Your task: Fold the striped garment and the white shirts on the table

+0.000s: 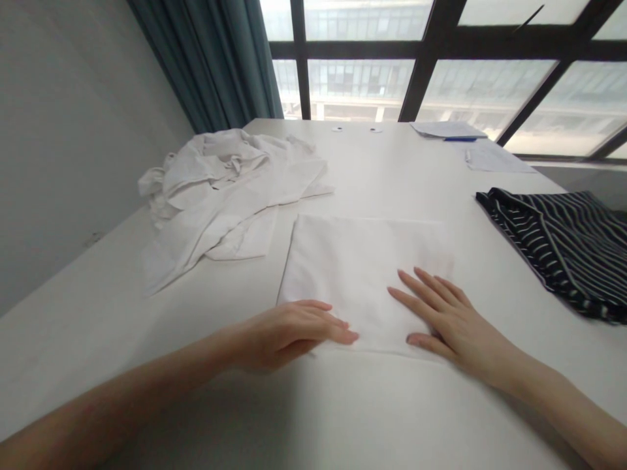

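Note:
A folded white cloth (360, 267) lies flat as a neat rectangle on the white table (343, 418). My left hand (289, 333) rests at its near left corner, fingers stretched out together and pointing right along the front edge. My right hand (441, 316) lies flat on the cloth's near right part, fingers spread and pointing away to the left. Neither hand holds anything.
A crumpled heap of white garments (220, 189) lies at the back left. A dark striped garment (563, 245) lies at the right edge. Papers and a blue pen (460, 139) sit at the far right by the window. A grey wall borders the left.

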Tool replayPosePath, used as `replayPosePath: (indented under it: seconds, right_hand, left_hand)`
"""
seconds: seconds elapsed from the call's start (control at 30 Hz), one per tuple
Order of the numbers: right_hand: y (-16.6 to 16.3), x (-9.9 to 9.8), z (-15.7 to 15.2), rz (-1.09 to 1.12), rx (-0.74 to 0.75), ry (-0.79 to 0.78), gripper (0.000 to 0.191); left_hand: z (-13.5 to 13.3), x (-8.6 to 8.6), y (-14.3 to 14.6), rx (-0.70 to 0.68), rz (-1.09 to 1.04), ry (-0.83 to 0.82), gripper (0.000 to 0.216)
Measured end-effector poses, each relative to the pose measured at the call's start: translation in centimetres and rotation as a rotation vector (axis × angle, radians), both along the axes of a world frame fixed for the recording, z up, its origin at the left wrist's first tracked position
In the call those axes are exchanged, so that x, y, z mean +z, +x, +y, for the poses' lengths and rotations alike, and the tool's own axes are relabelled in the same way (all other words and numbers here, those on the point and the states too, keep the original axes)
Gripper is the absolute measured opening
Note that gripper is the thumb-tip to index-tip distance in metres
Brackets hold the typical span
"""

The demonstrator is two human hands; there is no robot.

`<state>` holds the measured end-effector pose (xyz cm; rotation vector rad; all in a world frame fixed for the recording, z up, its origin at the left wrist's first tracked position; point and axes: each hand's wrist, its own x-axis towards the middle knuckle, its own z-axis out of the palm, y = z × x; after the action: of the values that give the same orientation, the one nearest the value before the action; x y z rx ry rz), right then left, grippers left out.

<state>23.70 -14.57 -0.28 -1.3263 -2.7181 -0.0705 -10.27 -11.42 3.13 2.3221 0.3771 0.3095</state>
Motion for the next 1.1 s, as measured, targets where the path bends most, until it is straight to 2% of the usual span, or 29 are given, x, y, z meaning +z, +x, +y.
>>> replayPosePath:
  seconds: [0.1,0.2,0.27,0.33,0.43,0.5,0.57,0.67,0.77,0.83,0.97,1.1]
  right_hand:
    - [0.1,0.0,-0.2,-0.019,0.0,-0.035,0.068]
    - [0.0,1.4,0.2,-0.019,0.015,-0.096,0.071]
    - [-0.2,2.9,1.1,-0.006,0.029,-0.147,0.065]
    - [-0.7,4.5,2.5,0.036,0.012,-0.176,0.049]
    - [-2.0,5.7,5.4,0.159,-0.07,-0.097,0.035]
    - [-2.9,5.2,7.4,0.241,-0.116,0.035,0.031]
    - [-3.7,3.9,8.8,0.24,-0.198,0.137,0.034]
    - [-4.4,1.4,9.7,0.09,-0.341,0.158,0.047]
    - [-4.6,-0.2,9.6,-0.037,-0.367,0.161,0.053]
    - [-4.5,-0.5,9.4,-0.077,-0.362,0.169,0.054]
    - [-4.3,-0.5,9.4,-0.102,-0.362,0.173,0.055]
    - [-4.3,-0.7,9.5,-0.102,-0.365,0.182,0.055]
  left_hand:
    - [0.8,-0.1,0.0,0.211,-0.074,-0.019,0.036]
    - [2.3,0.0,0.7,0.273,-0.023,0.208,0.032]
    - [3.3,0.0,1.7,0.272,0.088,0.396,0.033]
    - [4.0,-0.2,2.8,0.27,0.192,0.517,0.048]
    - [4.3,-0.8,4.4,0.255,0.293,0.553,0.08]
    - [4.1,-1.5,5.0,0.247,0.328,0.548,0.09]
    - [3.8,-2.1,5.2,0.248,0.336,0.549,0.095]
    - [3.5,-2.7,5.0,0.252,0.341,0.555,0.101]
    - [3.5,-2.4,4.7,0.247,0.336,0.554,0.102]
    - [3.8,-1.8,4.9,0.258,0.318,0.562,0.092]
    - [5.9,-0.4,6.4,0.332,0.303,0.634,0.052]
    - [8.8,-0.8,9.1,0.435,0.332,0.72,0.051]
